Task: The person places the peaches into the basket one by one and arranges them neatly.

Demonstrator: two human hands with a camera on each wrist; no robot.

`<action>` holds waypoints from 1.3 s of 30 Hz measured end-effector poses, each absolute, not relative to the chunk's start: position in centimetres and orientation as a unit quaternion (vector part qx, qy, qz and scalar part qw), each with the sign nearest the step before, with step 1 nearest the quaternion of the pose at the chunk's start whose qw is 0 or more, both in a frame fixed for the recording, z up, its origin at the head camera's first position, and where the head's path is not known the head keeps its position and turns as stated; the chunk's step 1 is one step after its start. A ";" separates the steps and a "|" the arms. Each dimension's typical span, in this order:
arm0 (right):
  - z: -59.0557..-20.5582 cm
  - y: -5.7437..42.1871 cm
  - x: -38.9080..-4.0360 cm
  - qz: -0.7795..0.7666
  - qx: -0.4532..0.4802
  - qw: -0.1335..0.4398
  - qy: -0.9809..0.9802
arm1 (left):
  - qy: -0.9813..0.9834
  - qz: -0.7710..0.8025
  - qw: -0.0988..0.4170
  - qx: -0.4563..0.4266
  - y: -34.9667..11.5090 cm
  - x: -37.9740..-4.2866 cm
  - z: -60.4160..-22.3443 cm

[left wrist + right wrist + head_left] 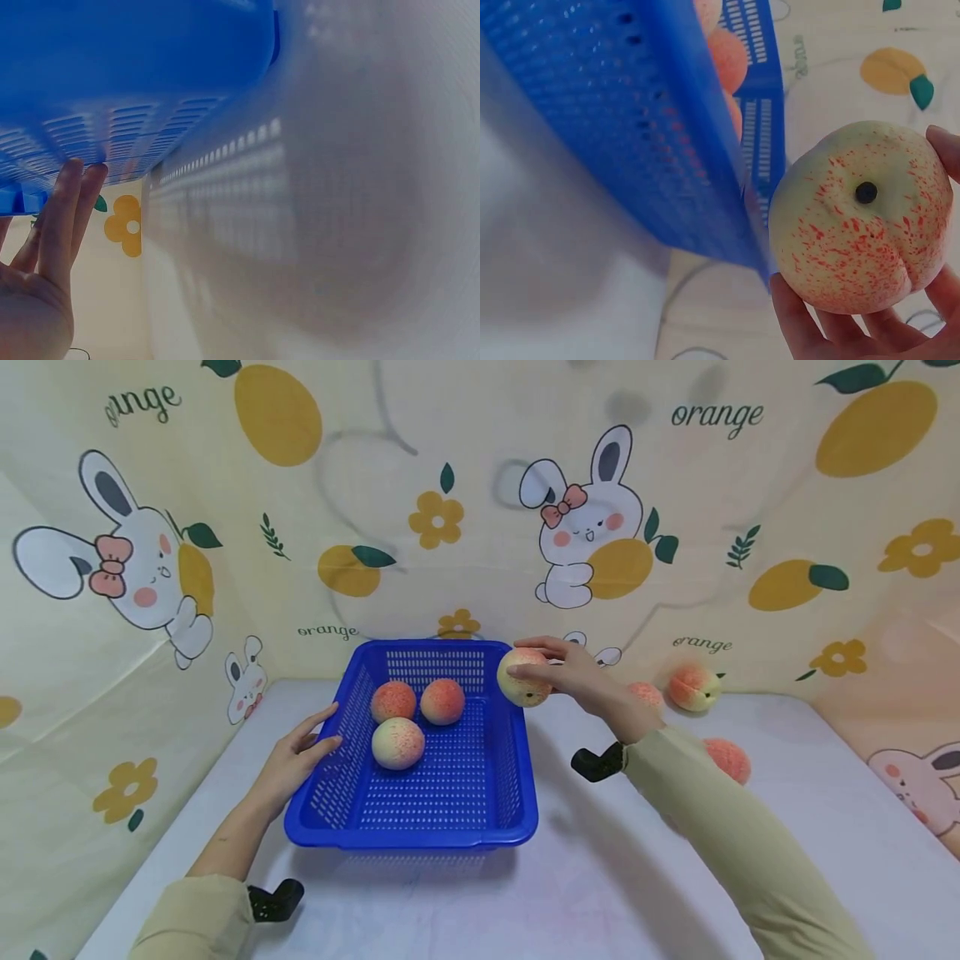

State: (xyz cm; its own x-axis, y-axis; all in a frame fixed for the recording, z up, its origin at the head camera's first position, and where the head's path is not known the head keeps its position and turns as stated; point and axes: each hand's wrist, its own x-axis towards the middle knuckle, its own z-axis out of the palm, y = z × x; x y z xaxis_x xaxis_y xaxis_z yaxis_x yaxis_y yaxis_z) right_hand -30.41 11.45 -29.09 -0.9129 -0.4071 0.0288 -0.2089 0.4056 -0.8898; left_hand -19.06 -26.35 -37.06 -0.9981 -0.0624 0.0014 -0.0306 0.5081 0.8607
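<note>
My right hand (573, 672) holds a pale, red-speckled peach (522, 678) over the right rim of a blue plastic basket (420, 838). In the right wrist view the same peach (862, 225) shows a dark dot in its dimple, with fingers and thumb around it beside the basket wall (630, 97). Three peaches lie inside toward the back left: a red-orange one (393, 702), another red one (442, 702), and a paler one (398, 744). My left hand (288, 764) is at the basket's left rim, its straight fingers (66, 217) against the slotted outer side in the left wrist view.
On the white table (622, 893), right of the basket, lie more peaches: one yellow and red (694, 687), one partly behind the right wrist (646, 695), one beside the sleeve (727, 760). A patterned cloth (480, 468) with rabbits and oranges hangs behind.
</note>
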 end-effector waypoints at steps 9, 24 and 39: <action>-29.0 8.7 -30.3 -0.535 -0.204 0.096 0.814 | -0.864 -0.503 0.016 0.026 -26.5 -19.1 -37.2; -30.2 4.2 -30.0 -0.537 -0.180 0.118 0.816 | -0.867 -0.498 0.011 0.031 -26.5 -19.2 -37.3; -31.7 0.2 -29.6 -0.489 -0.153 0.173 0.841 | -0.859 -0.511 0.011 0.024 -26.4 -19.3 -37.4</action>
